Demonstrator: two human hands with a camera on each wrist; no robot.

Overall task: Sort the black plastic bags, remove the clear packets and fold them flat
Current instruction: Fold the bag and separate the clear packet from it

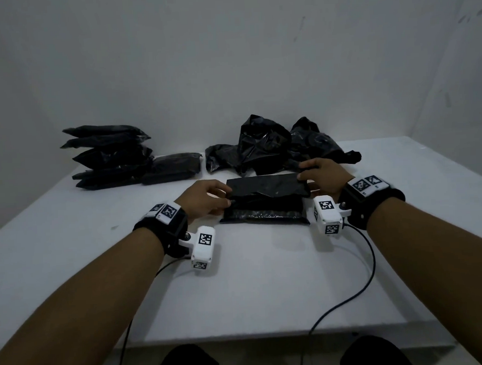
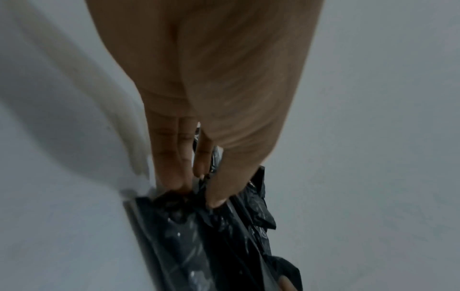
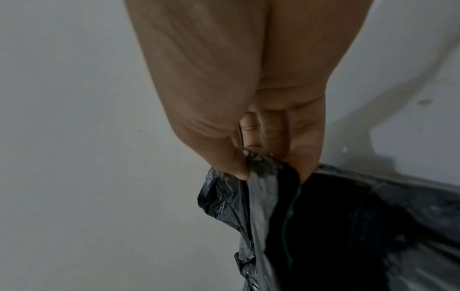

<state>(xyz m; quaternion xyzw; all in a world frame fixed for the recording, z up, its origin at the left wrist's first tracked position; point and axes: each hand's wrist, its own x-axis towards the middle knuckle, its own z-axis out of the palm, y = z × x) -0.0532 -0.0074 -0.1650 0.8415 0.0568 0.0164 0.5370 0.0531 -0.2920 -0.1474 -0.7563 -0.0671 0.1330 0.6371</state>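
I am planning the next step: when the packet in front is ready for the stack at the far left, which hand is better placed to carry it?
Probably the left hand: it grips the packet on the stack side.

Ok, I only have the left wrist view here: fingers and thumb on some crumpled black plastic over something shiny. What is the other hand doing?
Observer: The right hand pinches the opposite end of the same black bag, thumb and fingers on its edge.
Operator: And the shiny thing under it?
Observer: A clear packet with dark contents, lying on the table; its near part sticks out of the bag toward the person.
Operator: Anything else on the table?
Observer: Far left, a stack of packets; far right, a heap of crumpled black bags.
Operator: Left hand from above?
Observer: The left hand grips the bag's left end, as your view suggests.
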